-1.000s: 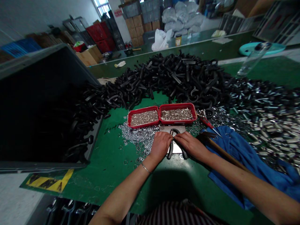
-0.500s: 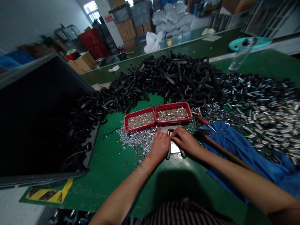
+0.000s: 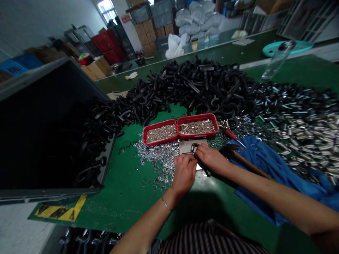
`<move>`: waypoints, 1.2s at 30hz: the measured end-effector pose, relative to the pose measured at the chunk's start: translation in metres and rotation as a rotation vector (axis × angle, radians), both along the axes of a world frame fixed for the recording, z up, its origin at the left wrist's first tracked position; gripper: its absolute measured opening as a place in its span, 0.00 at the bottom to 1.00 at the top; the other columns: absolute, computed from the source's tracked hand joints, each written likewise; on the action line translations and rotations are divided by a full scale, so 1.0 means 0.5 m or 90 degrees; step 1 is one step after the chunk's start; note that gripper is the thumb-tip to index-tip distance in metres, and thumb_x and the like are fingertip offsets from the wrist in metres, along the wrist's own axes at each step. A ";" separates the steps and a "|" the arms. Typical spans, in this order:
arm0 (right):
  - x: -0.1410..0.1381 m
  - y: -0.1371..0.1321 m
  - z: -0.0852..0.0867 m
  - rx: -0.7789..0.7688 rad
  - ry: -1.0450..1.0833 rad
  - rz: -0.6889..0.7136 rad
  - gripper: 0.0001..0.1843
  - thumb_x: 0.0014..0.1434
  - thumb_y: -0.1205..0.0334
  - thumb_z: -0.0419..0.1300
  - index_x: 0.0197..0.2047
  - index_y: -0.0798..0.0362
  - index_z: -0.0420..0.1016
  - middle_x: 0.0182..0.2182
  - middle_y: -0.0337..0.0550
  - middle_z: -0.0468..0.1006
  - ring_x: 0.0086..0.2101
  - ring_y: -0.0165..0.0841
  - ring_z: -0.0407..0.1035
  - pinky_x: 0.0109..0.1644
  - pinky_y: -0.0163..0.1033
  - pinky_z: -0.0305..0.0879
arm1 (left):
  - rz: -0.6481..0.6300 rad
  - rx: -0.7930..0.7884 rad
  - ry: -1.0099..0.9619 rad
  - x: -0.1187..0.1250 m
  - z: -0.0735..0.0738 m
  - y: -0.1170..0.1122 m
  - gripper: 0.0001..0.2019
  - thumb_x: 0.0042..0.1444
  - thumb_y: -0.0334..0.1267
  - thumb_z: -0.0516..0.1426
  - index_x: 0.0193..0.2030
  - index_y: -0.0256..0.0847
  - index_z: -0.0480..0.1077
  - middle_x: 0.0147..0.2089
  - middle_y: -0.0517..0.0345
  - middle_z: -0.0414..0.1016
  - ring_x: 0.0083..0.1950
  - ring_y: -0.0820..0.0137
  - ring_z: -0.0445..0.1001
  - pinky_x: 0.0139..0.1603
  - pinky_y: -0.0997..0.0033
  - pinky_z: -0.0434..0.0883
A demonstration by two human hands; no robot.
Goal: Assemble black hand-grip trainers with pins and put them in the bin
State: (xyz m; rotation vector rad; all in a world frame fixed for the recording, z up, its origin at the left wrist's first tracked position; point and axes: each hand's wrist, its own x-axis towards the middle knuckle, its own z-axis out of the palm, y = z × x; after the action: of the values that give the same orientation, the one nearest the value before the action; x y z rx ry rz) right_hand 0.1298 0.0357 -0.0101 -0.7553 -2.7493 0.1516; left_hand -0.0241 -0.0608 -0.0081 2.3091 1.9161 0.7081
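Observation:
My left hand (image 3: 184,171) is closed, fingertips pinched beside a black curved part; whatever it grips is mostly hidden, though a thin metal bit shows at its fingertips. My right hand (image 3: 212,159) has its fingers closed on the black curved part (image 3: 207,172), whose lower end sticks out beneath the palm. A small metal cylinder (image 3: 192,148) sits at the part's upper end, between the hands. Under them lies a flat metal plate (image 3: 184,145) on the green table. Just beyond stand two joined red trays (image 3: 160,142) filled with small metal pins.
Loose metal rings (image 3: 161,158) spread left of the plate. A heap of black curved parts (image 3: 185,84) lies behind the trays, with a dark crate (image 3: 107,165) at left. At right are a blue cloth (image 3: 265,155), a hammer (image 3: 249,164), a red-handled screwdriver (image 3: 231,134) and metal cylinders (image 3: 304,141).
My left hand has shifted slightly down and right, turning so its fingers cover more of the black part. My right hand stays on the part. The view has tilted a little.

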 end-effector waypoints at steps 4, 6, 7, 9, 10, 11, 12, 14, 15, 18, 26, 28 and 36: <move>0.026 -0.009 0.006 -0.039 0.037 0.017 0.15 0.70 0.68 0.48 0.50 0.55 0.76 0.44 0.51 0.77 0.46 0.40 0.69 0.48 0.42 0.70 | 0.020 -0.006 0.121 0.037 -0.009 0.005 0.08 0.65 0.31 0.54 0.46 0.41 0.74 0.47 0.51 0.73 0.50 0.60 0.66 0.51 0.56 0.63; 0.062 -0.016 0.009 -0.071 0.090 -0.002 0.16 0.71 0.65 0.48 0.56 0.54 0.72 0.49 0.50 0.76 0.50 0.39 0.69 0.54 0.42 0.70 | 0.029 -0.012 0.162 0.045 -0.013 0.013 0.07 0.65 0.30 0.54 0.44 0.39 0.73 0.46 0.51 0.73 0.49 0.59 0.66 0.50 0.56 0.63; 0.087 -0.020 0.011 -0.082 0.119 -0.024 0.16 0.71 0.64 0.48 0.57 0.54 0.71 0.51 0.51 0.75 0.51 0.39 0.68 0.56 0.44 0.69 | 0.029 -0.018 0.177 0.047 -0.014 0.016 0.06 0.64 0.30 0.54 0.43 0.38 0.73 0.46 0.51 0.73 0.49 0.59 0.66 0.50 0.56 0.63; 0.147 -0.034 0.015 -0.080 0.154 -0.094 0.16 0.71 0.62 0.48 0.56 0.54 0.70 0.51 0.52 0.74 0.52 0.40 0.68 0.57 0.47 0.68 | 0.027 -0.029 0.197 0.049 -0.014 0.024 0.06 0.64 0.30 0.55 0.40 0.37 0.73 0.44 0.51 0.72 0.48 0.59 0.66 0.49 0.56 0.63; 0.178 -0.042 0.018 -0.066 0.149 -0.134 0.15 0.71 0.62 0.49 0.55 0.54 0.70 0.50 0.52 0.74 0.51 0.41 0.68 0.57 0.49 0.68 | 0.027 -0.030 0.204 0.049 -0.013 0.027 0.06 0.64 0.30 0.55 0.39 0.36 0.73 0.44 0.51 0.72 0.47 0.58 0.66 0.49 0.56 0.63; 0.209 -0.051 0.020 -0.050 0.139 -0.180 0.14 0.70 0.60 0.50 0.53 0.54 0.71 0.49 0.53 0.74 0.50 0.43 0.69 0.55 0.50 0.69 | 0.025 -0.030 0.210 0.049 -0.011 0.031 0.06 0.64 0.30 0.55 0.39 0.36 0.73 0.44 0.50 0.72 0.47 0.58 0.65 0.49 0.56 0.64; 0.238 -0.061 0.022 -0.033 0.126 -0.222 0.13 0.69 0.59 0.51 0.51 0.53 0.71 0.48 0.53 0.74 0.49 0.44 0.69 0.54 0.51 0.69 | 0.024 -0.028 0.216 0.049 -0.010 0.035 0.06 0.64 0.30 0.54 0.39 0.36 0.73 0.43 0.50 0.72 0.47 0.59 0.65 0.48 0.56 0.64; 0.283 -0.079 0.024 -0.003 0.098 -0.287 0.14 0.68 0.55 0.52 0.50 0.53 0.71 0.46 0.55 0.74 0.47 0.47 0.69 0.51 0.53 0.69 | 0.012 -0.029 0.223 0.046 -0.007 0.042 0.07 0.64 0.30 0.54 0.37 0.35 0.73 0.42 0.49 0.72 0.46 0.59 0.65 0.48 0.57 0.64; 0.300 -0.087 0.023 0.005 0.086 -0.309 0.15 0.68 0.54 0.52 0.50 0.53 0.71 0.46 0.56 0.74 0.47 0.48 0.69 0.51 0.53 0.69 | 0.004 -0.030 0.220 0.044 -0.007 0.044 0.08 0.65 0.30 0.53 0.37 0.35 0.73 0.42 0.49 0.72 0.45 0.59 0.65 0.47 0.57 0.64; 0.332 -0.096 0.012 0.008 0.031 -0.334 0.16 0.68 0.52 0.52 0.50 0.53 0.71 0.44 0.58 0.74 0.44 0.48 0.70 0.48 0.51 0.69 | -0.009 -0.021 0.164 0.035 -0.008 0.038 0.07 0.65 0.31 0.53 0.42 0.37 0.73 0.46 0.49 0.72 0.48 0.59 0.65 0.49 0.57 0.63; 0.366 -0.067 -0.035 -0.009 -0.079 -0.339 0.20 0.67 0.49 0.50 0.47 0.57 0.72 0.36 0.54 0.74 0.37 0.44 0.69 0.40 0.46 0.66 | 0.044 -0.006 0.056 0.018 -0.019 -0.001 0.14 0.64 0.35 0.57 0.55 0.42 0.70 0.55 0.49 0.70 0.54 0.60 0.64 0.54 0.57 0.62; 0.368 -0.063 -0.034 -0.022 -0.098 -0.332 0.19 0.67 0.49 0.50 0.44 0.56 0.72 0.35 0.53 0.73 0.34 0.42 0.69 0.38 0.44 0.65 | 0.038 -0.005 0.096 0.018 -0.018 0.001 0.10 0.65 0.35 0.55 0.51 0.42 0.72 0.52 0.50 0.71 0.52 0.60 0.65 0.51 0.57 0.62; 0.357 -0.011 0.009 -0.242 -0.087 -0.353 0.16 0.62 0.49 0.56 0.39 0.54 0.73 0.31 0.50 0.77 0.30 0.40 0.71 0.33 0.42 0.64 | -0.070 -0.008 0.270 0.034 -0.002 0.056 0.08 0.65 0.31 0.53 0.36 0.37 0.72 0.42 0.50 0.71 0.46 0.60 0.65 0.46 0.58 0.62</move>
State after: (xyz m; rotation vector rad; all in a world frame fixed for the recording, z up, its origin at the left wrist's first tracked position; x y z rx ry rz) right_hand 0.3084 0.0301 -0.0055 -1.6458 -2.5370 0.5255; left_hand -0.0070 -0.0326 -0.0089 2.7008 1.9057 0.2031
